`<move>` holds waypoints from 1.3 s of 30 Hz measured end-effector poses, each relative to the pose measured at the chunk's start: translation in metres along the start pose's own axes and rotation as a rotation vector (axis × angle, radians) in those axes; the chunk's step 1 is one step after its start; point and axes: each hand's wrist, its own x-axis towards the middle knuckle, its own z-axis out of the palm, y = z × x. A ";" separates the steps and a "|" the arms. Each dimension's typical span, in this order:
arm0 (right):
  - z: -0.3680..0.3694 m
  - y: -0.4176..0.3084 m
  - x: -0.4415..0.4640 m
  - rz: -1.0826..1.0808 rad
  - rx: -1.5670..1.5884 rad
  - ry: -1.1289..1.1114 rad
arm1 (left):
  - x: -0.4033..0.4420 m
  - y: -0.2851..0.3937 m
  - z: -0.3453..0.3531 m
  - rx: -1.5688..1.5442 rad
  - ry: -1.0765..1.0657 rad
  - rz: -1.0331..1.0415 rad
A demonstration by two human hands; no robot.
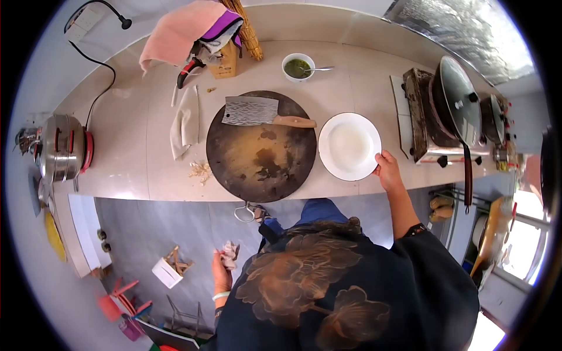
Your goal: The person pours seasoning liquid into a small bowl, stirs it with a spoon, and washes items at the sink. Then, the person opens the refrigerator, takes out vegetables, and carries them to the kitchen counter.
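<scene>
My right hand [387, 172] grips the rim of a white plate [349, 146] at its lower right, thumb over the edge. The plate is at the counter, just right of a round dark chopping board [257, 169]. On the board lies a cleaver [252, 111] with a wooden handle, its end pointing toward the plate. Low at my side, below the counter edge, my left hand [221, 274] is closed on a crumpled pale cloth [230, 255]. A white bowl [298, 67] of chopped greens in liquid, with a spoon in it, stands behind the board.
A gas stove [418, 111] with a lidded wok [459, 99] stands at right, its handle jutting over the front edge. A steel pot [61, 149] is at far left. A beige cloth [185, 124] and scraps [201, 172] lie left of the board. A white bin [168, 273] stands on the floor.
</scene>
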 end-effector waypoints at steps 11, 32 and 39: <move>0.161 -0.004 -0.115 -0.001 -0.099 -0.149 | 0.016 0.096 -0.061 0.351 -0.269 0.233; 0.377 0.065 -0.156 0.087 -0.459 -1.006 | -0.027 0.044 -0.087 -0.389 -0.300 0.213; 0.410 0.077 -0.180 0.368 -0.386 -0.955 | -0.042 0.030 -0.134 -0.591 -0.184 0.203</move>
